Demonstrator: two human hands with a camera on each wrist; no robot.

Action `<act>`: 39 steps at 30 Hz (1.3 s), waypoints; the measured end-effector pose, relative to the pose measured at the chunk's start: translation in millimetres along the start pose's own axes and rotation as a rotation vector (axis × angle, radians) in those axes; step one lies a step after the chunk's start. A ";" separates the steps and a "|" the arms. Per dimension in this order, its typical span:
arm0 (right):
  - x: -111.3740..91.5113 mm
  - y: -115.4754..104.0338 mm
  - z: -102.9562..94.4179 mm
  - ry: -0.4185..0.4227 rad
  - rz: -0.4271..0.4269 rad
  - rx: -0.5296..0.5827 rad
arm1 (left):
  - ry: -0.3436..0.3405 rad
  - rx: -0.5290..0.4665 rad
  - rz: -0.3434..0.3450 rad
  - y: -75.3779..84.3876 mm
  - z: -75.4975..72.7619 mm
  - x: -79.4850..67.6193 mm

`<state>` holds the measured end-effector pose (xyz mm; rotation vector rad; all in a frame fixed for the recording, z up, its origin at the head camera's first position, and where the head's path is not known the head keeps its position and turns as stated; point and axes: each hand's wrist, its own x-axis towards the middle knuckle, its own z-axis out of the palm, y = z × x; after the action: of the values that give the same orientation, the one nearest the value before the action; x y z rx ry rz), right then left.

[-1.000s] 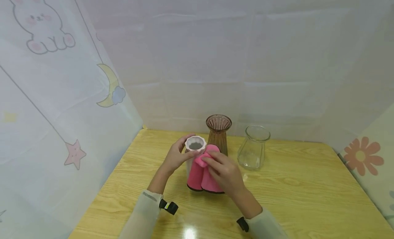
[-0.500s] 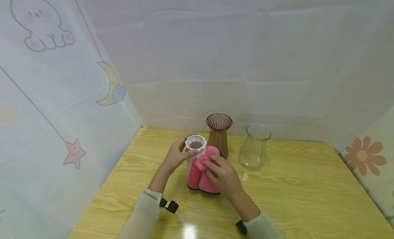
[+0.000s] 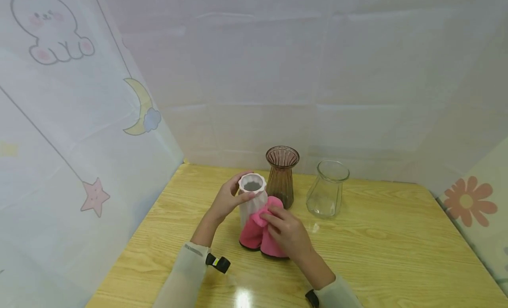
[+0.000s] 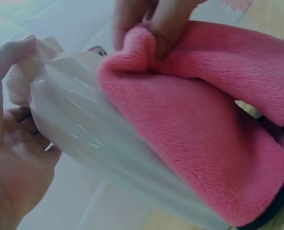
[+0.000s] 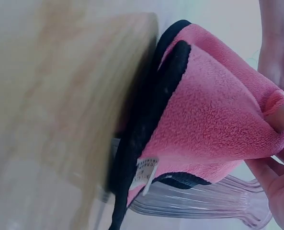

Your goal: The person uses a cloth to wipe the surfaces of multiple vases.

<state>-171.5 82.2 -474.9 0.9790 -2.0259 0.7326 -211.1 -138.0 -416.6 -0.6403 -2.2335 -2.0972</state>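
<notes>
My left hand (image 3: pixel 227 198) grips a white fluted vase (image 3: pixel 252 205) near its scalloped rim, thumb in front and fingers round the far side. The vase looks upright in the head view. A pink cloth (image 3: pixel 274 237) with dark edging is pinched in the fingers of my right hand (image 3: pixel 290 231) and lies against the vase's side. In the left wrist view the cloth (image 4: pixel 189 139) covers the right part of the glossy vase (image 4: pixel 94 124). A white label (image 5: pixel 144 172) shows on the cloth's edge in the right wrist view.
A brown-purple ribbed glass vase (image 3: pixel 281 180) stands just behind the cloth. Right of it is a clear glass vase (image 3: pixel 325 195). The wooden table (image 3: pixel 381 242) runs back to a pale printed sheet (image 3: pixel 254 69).
My right hand and the cloth have slid a little down the white vase, baring more of its upper side. The left hand has kept its hold in place.
</notes>
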 end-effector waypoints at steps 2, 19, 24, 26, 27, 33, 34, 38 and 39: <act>-2.3 -0.3 0.7 -0.024 0.011 -0.004 | -0.015 -0.003 0.011 -1.3 -1.1 1.0; 7.8 -9.7 -24.7 -0.027 0.038 -0.015 | 0.043 0.083 0.051 -6.9 4.2 4.3; 22.6 -10.7 -36.3 0.069 -0.002 0.013 | 0.139 0.195 0.002 -1.8 10.9 2.5; 27.7 -11.4 -39.6 0.074 0.000 0.025 | 0.135 0.194 -0.004 -1.2 10.5 2.1; 29.9 -11.6 -40.8 0.073 0.001 0.025 | 0.127 0.191 -0.004 -1.4 9.8 2.0; 38.3 -11.5 -40.6 0.071 -0.020 0.022 | 0.075 0.159 -0.013 -2.8 5.5 1.1; 39.2 -11.3 -39.3 0.074 -0.027 0.018 | 0.073 0.159 -0.013 -3.0 5.1 0.9; 40.8 -10.2 -33.0 0.085 -0.043 -0.003 | 0.070 0.144 -0.006 -4.3 4.2 0.6; 40.9 -10.0 -31.6 0.084 -0.047 -0.006 | 0.066 0.140 -0.002 -4.9 3.9 0.3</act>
<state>-168.5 84.3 -422.4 0.9731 -1.9258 0.7304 -211.9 -134.2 -421.6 -0.5523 -2.3190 -1.9111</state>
